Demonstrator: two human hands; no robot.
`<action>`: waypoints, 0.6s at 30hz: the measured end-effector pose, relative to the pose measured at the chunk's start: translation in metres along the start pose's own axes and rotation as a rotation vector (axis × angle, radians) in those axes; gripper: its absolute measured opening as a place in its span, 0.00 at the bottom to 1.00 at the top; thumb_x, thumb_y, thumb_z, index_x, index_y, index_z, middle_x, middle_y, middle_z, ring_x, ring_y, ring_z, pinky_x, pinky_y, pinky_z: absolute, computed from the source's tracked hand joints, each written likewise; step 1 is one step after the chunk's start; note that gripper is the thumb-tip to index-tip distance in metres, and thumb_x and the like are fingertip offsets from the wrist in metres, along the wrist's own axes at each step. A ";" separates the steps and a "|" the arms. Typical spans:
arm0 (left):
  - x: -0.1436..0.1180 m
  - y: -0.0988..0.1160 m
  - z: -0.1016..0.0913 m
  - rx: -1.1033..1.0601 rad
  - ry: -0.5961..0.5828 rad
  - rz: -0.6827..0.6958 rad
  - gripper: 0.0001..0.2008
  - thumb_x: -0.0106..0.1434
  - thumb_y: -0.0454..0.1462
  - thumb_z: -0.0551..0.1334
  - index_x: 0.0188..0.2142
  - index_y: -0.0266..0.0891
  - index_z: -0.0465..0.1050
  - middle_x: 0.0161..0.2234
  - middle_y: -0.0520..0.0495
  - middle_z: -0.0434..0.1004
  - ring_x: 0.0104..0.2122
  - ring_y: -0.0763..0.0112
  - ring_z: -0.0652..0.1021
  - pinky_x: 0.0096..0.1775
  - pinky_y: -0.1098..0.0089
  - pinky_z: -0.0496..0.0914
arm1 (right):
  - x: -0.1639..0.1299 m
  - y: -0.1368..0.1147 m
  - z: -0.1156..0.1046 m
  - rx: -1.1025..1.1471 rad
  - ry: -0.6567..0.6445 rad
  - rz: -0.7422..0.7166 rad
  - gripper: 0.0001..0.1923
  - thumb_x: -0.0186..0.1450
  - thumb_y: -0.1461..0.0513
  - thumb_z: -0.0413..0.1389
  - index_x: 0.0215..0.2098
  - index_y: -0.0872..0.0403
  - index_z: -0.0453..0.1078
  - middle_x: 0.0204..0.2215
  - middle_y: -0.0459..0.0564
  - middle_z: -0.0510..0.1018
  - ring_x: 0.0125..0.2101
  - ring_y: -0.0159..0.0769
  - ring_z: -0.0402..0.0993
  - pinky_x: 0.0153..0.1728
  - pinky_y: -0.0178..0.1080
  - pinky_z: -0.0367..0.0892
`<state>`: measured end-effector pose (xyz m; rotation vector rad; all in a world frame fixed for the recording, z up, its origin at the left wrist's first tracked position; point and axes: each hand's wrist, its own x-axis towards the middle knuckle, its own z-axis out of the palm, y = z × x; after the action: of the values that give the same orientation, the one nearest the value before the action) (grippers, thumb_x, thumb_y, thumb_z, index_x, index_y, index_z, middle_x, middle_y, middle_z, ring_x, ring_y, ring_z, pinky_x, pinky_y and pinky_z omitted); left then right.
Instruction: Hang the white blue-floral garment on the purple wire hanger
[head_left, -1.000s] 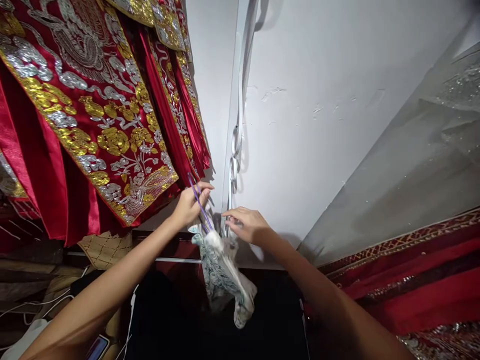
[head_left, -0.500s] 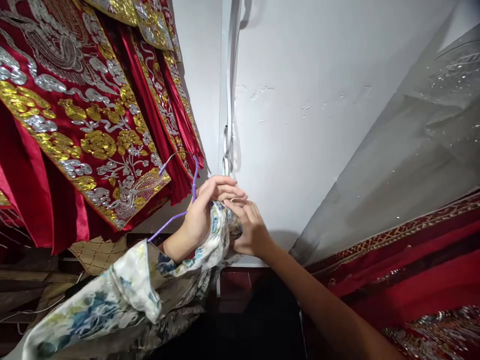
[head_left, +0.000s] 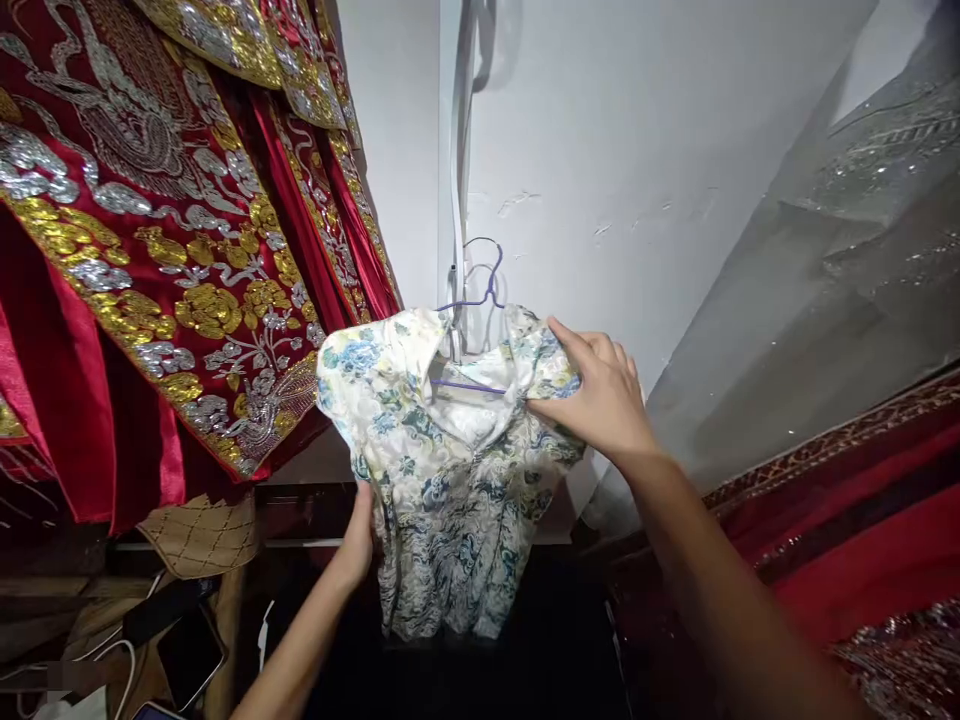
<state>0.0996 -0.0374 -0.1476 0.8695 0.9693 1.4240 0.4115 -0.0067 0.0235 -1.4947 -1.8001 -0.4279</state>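
Floral blouse hangs on a purple hanger at frame centre, against the white wall. Right hand, at 3 o'clock of the blouse, pinches its shoulder betw. thumb & fingers. Left hand, at 8 o'clock, grips the side edge; fingers hidden behind fabric, can't tell their spread. Red embroidered garments hang at 9 o'clock.

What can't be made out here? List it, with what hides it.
Head view:
- Left hand: fingers behind the floral top, grip unclear.
- Purple hanger: shoulders inside the collar; what its hook catches is unclear.
- Phone: cut by the bottom edge.
- Red embroidered garments: tops cut off.
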 end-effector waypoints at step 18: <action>-0.076 -0.038 0.038 0.058 -0.147 -0.188 0.34 0.56 0.49 0.72 0.59 0.38 0.73 0.55 0.37 0.78 0.61 0.46 0.72 0.66 0.49 0.58 | -0.205 -0.068 0.099 1.360 -0.450 0.979 0.32 0.61 0.34 0.52 0.22 0.53 0.68 0.17 0.49 0.71 0.20 0.35 0.64 0.24 0.38 0.58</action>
<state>0.1548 -0.1094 -0.1667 0.8883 0.9581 1.1612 0.3240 -0.1012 -0.1762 -1.1734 -0.9026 1.4066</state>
